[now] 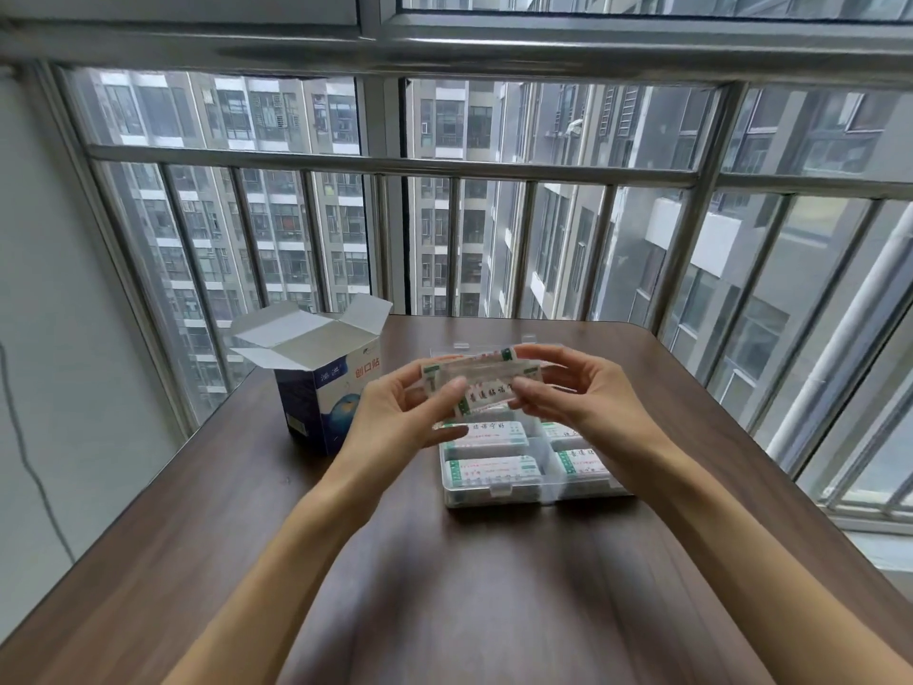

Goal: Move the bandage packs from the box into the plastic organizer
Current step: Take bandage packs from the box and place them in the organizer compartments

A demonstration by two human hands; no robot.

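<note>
Both hands hold a bundle of bandage packs (481,383) in the air above the far part of the clear plastic organizer (494,494). My left hand (410,412) pinches the bundle's left end and my right hand (568,388) pinches its right end. The packs are white with green ends and red print. Several more packs (486,469) lie in the organizer's compartments. The blue and white cardboard box (328,388) stands open-flapped on the table, left of the organizer; its inside is hidden.
The brown wooden table (444,585) ends just behind the box and organizer, against a window railing (395,165). The organizer's clear lid (464,346) lies open at the back. A white wall (49,338) with a thin cable is at left.
</note>
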